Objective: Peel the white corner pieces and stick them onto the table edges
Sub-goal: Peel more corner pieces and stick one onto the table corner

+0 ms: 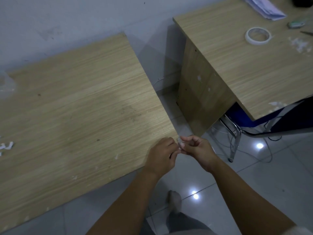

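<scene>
At the far left edge some small white scraps (6, 146) lie on a big wooden table (76, 107); the table fills the left half of the view, and its near right corner sits just by the two hands. The left hand (161, 156) is curled over that corner, with its fingers bent in tight; the right hand (196, 149) is just beside it, touching it at the fingertips. Between the two hands is a tiny pale corner piece (179, 141); both hands pinch it, right at the table corner; it is too small and too hidden to tell which way it points or which way its long side runs. Below the hands a foot (174, 200) stands on the shiny grey floor (254, 184).

To the right stands a second wooden table (245, 68), well apart from the first; on it lies a roll of white tape (258, 36), flat, with its hole facing up; nothing shows inside the hole but the table top. Near the far right edge of this table are more white scraps (299, 44); a stack of papers (265, 9) lies at the top. Under this table is a blue chair (274, 119) with metal legs.
</scene>
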